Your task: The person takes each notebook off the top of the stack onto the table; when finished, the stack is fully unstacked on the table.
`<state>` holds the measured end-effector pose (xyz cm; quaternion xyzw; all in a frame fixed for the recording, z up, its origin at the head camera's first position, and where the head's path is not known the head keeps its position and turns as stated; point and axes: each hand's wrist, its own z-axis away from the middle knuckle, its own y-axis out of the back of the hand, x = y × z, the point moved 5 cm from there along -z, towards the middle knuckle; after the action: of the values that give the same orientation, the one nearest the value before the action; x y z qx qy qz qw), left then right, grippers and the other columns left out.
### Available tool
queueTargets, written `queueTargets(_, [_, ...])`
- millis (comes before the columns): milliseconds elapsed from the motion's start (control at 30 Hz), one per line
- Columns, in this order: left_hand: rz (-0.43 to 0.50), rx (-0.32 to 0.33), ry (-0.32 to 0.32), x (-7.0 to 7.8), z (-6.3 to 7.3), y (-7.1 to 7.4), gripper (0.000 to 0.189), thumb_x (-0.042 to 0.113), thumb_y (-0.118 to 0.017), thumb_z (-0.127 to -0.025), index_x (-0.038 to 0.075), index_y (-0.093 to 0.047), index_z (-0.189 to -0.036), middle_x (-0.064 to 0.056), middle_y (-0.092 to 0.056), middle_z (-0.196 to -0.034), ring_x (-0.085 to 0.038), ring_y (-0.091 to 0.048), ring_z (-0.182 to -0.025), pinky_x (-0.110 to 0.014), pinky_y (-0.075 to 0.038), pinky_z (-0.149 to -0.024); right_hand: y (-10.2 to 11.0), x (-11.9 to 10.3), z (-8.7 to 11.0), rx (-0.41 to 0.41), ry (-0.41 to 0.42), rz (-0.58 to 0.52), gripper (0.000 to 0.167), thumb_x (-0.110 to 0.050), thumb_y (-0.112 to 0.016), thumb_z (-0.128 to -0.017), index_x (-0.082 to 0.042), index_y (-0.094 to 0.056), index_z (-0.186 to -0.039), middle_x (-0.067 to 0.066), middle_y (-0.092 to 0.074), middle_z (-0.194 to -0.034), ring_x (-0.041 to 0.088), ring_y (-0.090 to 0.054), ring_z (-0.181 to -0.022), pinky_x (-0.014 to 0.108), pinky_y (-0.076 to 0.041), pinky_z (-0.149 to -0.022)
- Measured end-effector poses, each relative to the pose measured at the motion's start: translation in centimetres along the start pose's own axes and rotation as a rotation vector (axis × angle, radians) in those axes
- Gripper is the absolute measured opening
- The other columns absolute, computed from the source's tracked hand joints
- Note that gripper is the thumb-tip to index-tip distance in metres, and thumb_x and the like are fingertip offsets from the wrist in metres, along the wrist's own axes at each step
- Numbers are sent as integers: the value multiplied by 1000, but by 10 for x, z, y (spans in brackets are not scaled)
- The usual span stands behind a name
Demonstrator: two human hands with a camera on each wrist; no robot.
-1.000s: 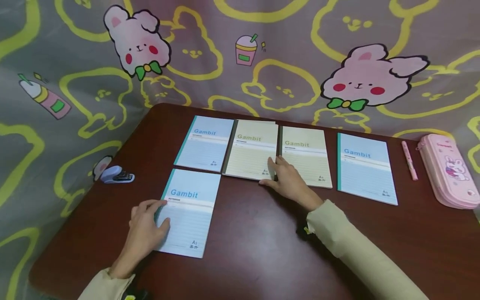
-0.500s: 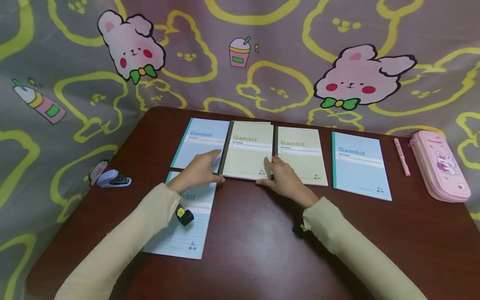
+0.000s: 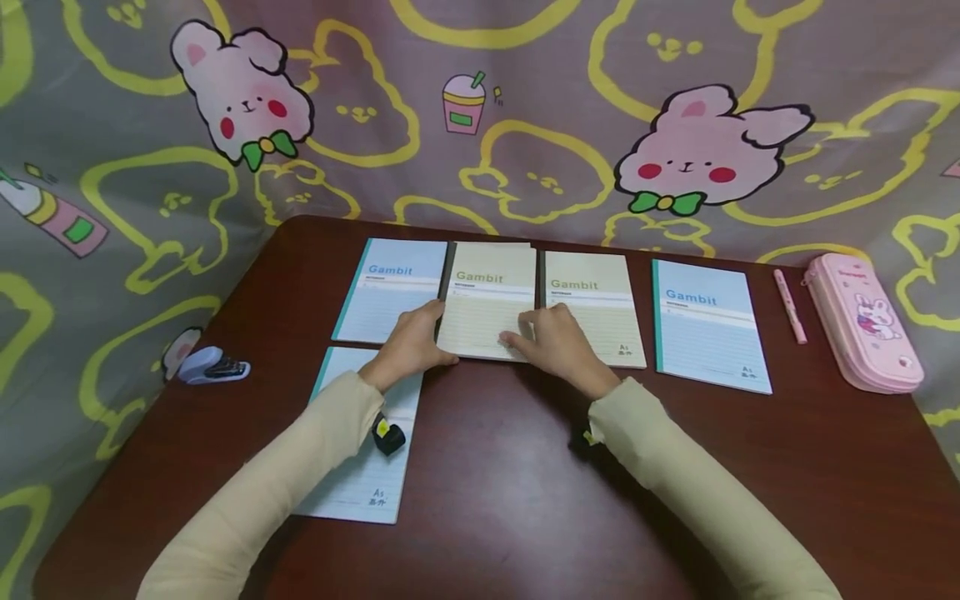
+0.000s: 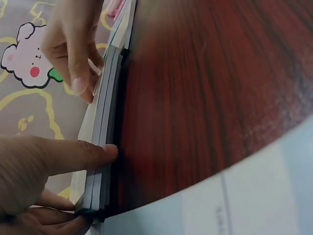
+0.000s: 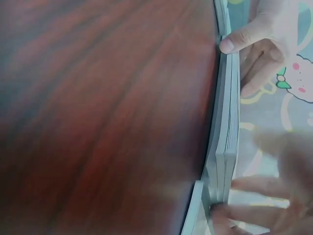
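Observation:
In the head view a stack of notebooks (image 3: pixel 491 308) lies in the back row, a cream one with a dark spine on top. My left hand (image 3: pixel 408 343) grips its lower left corner, with the thumb (image 5: pixel 234 41) at the front edge and the fingers on the other side. At the lower right corner is my right hand (image 3: pixel 558 340), fingers bent; the left wrist view shows its fingertips right at the top notebook's edge. That hand is blurred in the right wrist view, and I cannot tell whether it pinches the corner.
Blue notebooks lie left of the stack (image 3: pixel 397 283), farther right (image 3: pixel 708 325) and in front, under my left forearm (image 3: pixel 356 483). Another cream notebook (image 3: pixel 596 308) sits just right of it. A stapler (image 3: pixel 213 367), pink pen (image 3: pixel 790 306) and pink pencil case (image 3: pixel 862 321) flank the row.
My left hand has left the front blue notebook and moved up and right to the stack's left corner. My right thumb has shifted from the stack's front edge up over its corner.

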<state>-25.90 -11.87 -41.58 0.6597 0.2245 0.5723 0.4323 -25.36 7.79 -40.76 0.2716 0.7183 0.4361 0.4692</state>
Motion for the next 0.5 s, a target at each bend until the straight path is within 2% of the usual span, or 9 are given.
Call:
queueTargets(67, [-3,6,1,0,0,1,81,14,-91,-62,-2,-53,-132,-17,-59,-131,-33,-60,-112,-43,-49,-97,-1,3,-5,14,-88,-17,37,-36,-72,-87,0,-71,-86,9,-63,-62,20,-56,-56,37,-52,-61])
queueTargets(133, [-1,5,3,0,0,1,82,14,-91,-62,-1,-53,-133,-17,-58,-131,-33,-60,-112,-43,-48,-98,-2,6,-9,21,-190,-43,39,-36,-75,-85,1,-70,-99,16,-70,-80,30,-65,-71,43,-55,-68])
queueTargets(200, [3,-2,10,-1,0,1,84,15,-91,-63,-2,-51,-135,-17,-57,-133,-33,-59,-115,-43,-47,-100,-2,10,-13,10,-269,-67,41,-35,-77,-83,0,-67,-104,21,-70,-94,38,-66,-86,48,-54,-76])
queueTargets(233, [4,-6,16,-1,-1,1,86,16,-91,-64,-3,-49,-136,-18,-56,-135,-34,-57,-118,-43,-47,-101,-2,12,-14,2,-301,-82,42,-34,-78,-82,-1,-66,-106,22,-70,-96,39,-65,-90,49,-54,-79])
queueTargets(300, [1,-17,35,-2,-1,1,90,19,-90,-65,-5,-45,-139,-20,-52,-140,-36,-54,-124,-43,-45,-104,-1,17,-17,-17,-348,-122,42,-30,-78,-82,-2,-64,-109,21,-68,-96,38,-63,-89,48,-53,-78])
queueTargets(400, [-19,-41,64,-5,-2,1,94,23,-89,-68,-7,-40,-142,-22,-45,-146,-37,-46,-132,-44,-40,-109,1,26,-19,-47,-385,-202,37,-26,-77,-84,-5,-63,-110,15,-64,-86,28,-58,-76,38,-50,-68])
queueTargets(500, [-50,-66,59,-6,-3,1,92,26,-89,-68,-6,-43,-141,-23,-42,-148,-39,-43,-135,-46,-36,-112,2,38,-20,-85,-427,-412,28,-18,-71,-88,-4,-63,-111,10,-59,-85,17,-53,-69,28,-48,-61])
